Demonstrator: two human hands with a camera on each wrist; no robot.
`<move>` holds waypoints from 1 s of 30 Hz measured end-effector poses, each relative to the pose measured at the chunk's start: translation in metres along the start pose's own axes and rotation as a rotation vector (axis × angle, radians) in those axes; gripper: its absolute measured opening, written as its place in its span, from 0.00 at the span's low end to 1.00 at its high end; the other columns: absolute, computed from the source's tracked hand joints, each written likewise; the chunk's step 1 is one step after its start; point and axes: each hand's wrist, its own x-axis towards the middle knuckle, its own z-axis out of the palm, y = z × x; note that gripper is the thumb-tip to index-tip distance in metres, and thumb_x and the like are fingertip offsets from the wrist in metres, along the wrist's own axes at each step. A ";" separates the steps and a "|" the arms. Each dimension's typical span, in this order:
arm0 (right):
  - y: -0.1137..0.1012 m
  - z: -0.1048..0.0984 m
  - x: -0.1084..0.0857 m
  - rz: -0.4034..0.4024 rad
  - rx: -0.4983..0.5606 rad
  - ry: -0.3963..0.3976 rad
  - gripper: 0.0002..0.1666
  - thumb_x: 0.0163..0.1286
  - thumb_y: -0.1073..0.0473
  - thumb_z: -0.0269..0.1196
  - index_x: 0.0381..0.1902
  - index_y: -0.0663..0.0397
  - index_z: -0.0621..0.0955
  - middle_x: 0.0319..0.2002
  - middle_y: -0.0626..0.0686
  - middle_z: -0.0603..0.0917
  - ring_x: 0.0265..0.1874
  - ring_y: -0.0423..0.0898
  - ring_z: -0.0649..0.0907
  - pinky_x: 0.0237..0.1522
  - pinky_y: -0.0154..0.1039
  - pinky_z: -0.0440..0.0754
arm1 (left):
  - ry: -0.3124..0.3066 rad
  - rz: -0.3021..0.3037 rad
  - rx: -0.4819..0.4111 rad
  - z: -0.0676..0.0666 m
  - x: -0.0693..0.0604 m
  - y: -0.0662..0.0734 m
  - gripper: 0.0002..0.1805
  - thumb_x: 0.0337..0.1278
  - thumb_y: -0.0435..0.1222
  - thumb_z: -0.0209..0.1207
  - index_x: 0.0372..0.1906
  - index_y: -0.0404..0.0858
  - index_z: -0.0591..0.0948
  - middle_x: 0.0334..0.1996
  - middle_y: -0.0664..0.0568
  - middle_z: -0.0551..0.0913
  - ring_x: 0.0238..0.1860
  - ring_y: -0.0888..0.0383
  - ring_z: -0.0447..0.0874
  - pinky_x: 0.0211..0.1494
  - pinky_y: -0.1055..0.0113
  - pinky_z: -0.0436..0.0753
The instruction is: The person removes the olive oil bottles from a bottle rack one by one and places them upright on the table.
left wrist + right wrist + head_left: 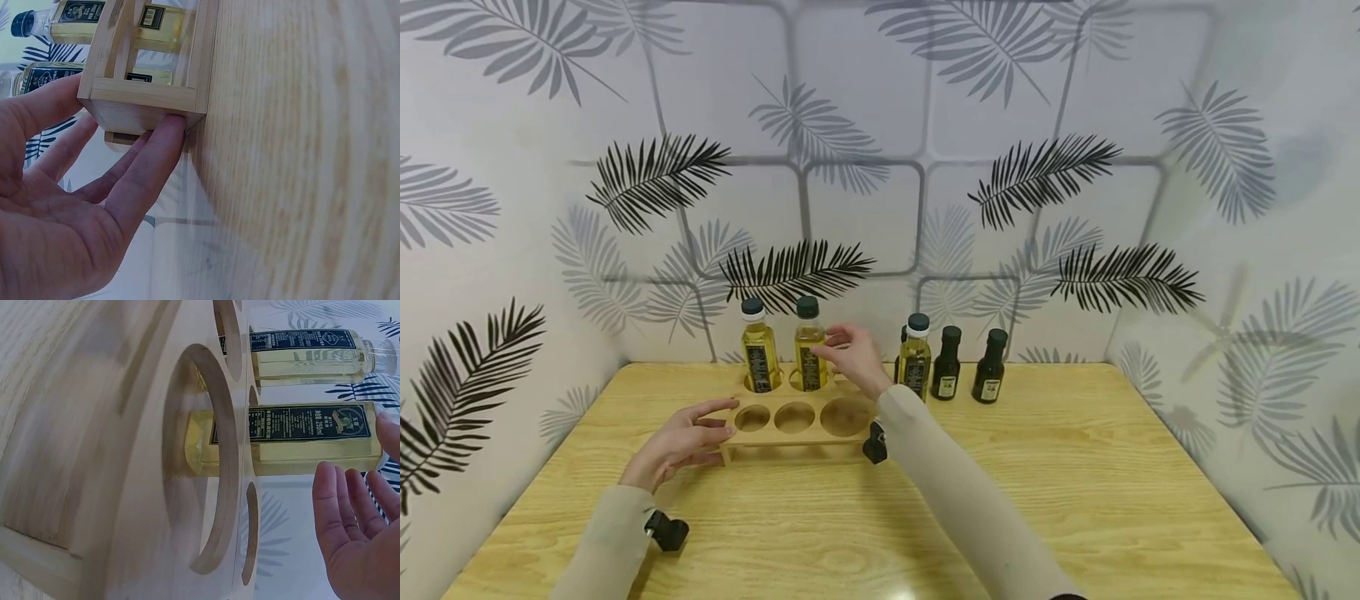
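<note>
A light wooden bottle rack [820,450] stands on the table, with round holes in a front row and a higher back row. My left hand [685,442] touches the rack's left end, its fingers spread over the end face and edges in the left wrist view. Two clear bottles of yellow oil stand in the back row: the left bottle [760,358] and the dark-capped bottle [810,362] beside it. My right hand [856,358] is next to the dark-capped bottle, fingers loosely extended. In the right wrist view, its thumb [389,434] is near the bottle's top; contact is unclear.
Right of the rack stands another yellow oil bottle [915,362], partly behind my right sleeve, with a dark bottle mostly hidden behind it. Two small dark bottles, one nearer [947,367] and one farther right [990,371], stand beside it. A leaf-patterned backdrop [865,217] rises behind the table.
</note>
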 end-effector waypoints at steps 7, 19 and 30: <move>-0.002 0.002 0.007 0.011 -0.040 -0.026 0.36 0.65 0.55 0.69 0.69 0.54 0.72 0.62 0.58 0.78 0.58 0.55 0.79 0.54 0.55 0.82 | 0.000 0.005 -0.005 0.001 -0.001 0.001 0.36 0.68 0.38 0.58 0.77 0.43 0.59 0.73 0.29 0.54 0.70 0.35 0.62 0.53 0.53 0.84; -0.003 0.011 0.007 0.008 -0.127 -0.012 0.39 0.67 0.53 0.67 0.73 0.54 0.67 0.68 0.57 0.74 0.63 0.54 0.76 0.60 0.47 0.80 | 0.005 0.002 -0.010 0.001 0.001 0.000 0.35 0.68 0.38 0.58 0.77 0.43 0.59 0.73 0.29 0.54 0.69 0.36 0.64 0.53 0.53 0.85; -0.004 0.007 0.003 -0.050 -0.042 -0.030 0.33 0.68 0.52 0.66 0.70 0.46 0.72 0.66 0.53 0.76 0.64 0.53 0.76 0.60 0.50 0.79 | 0.010 0.004 -0.014 -0.001 0.001 0.000 0.35 0.68 0.37 0.58 0.76 0.42 0.60 0.72 0.28 0.55 0.68 0.37 0.66 0.53 0.54 0.85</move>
